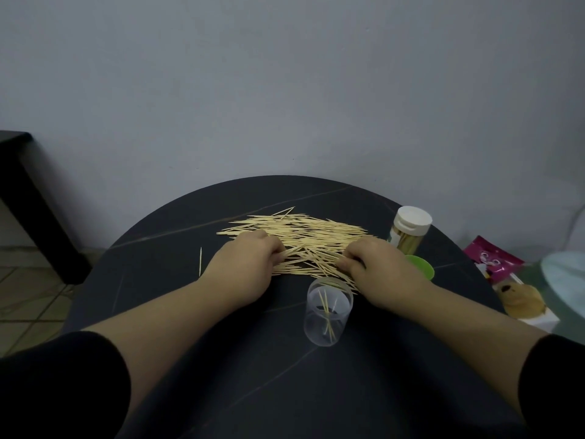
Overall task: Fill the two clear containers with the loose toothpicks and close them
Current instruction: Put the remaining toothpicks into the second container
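A single stray toothpick (200, 261) lies alone on the dark worktop (152, 280), well apart from the heap, and could be overlooked or brushed off the edge by the forearm beside it. Next, the left hand (245, 264) has its fingers (278, 250) curled into the near-left end of the loose toothpicks (304, 232), bunching sticks; the tips are hidden under the knuckles, so how firm the hold is cannot be read. The heap spreads across the middle of the worktop with the sticks crossed at odd angles, so a bundle lifted like this will likely come up fanned, and the loose ones would drop or catch on a rim. Just nearer than the heap, between the two wrists, the open clear container (329, 312) stands upright with only a few sticks inside; being light and nearly empty, it could tip if either wrist knocks it. The right hand (376, 270) likewise has thumb and fingers closed on sticks at the near-right end. Partly hidden behind it is a green lid (422, 267), which a sweep of the hand could push toward the edge. Farthest right, the capped container (410, 229) stands filled, near the rim.
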